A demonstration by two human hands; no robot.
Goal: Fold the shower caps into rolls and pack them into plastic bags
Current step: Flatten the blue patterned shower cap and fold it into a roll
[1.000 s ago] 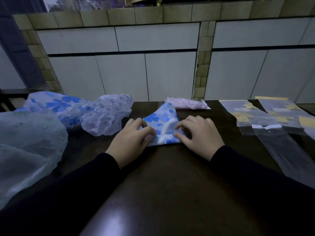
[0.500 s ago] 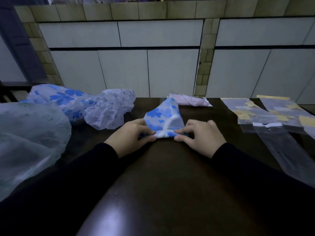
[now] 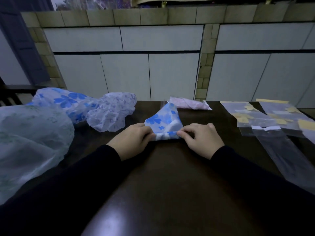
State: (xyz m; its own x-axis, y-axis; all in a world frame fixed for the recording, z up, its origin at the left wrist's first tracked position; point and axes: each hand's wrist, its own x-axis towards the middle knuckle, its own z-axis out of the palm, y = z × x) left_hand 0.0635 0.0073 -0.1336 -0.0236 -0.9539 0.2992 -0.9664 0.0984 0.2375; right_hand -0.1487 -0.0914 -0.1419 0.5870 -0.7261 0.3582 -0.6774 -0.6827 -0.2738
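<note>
My left hand (image 3: 131,139) and right hand (image 3: 202,138) each pinched one end of the rolled near edge of the blue-flowered shower cap (image 3: 163,122), fingers curled on it. Cap lay flat on the dark table (image 3: 170,176), pointing away from me. Beyond my right hand: a packed pink roll (image 3: 189,105). Further right: empty plastic bags (image 3: 265,120). Left of my left hand: loose caps (image 3: 112,114).
</note>
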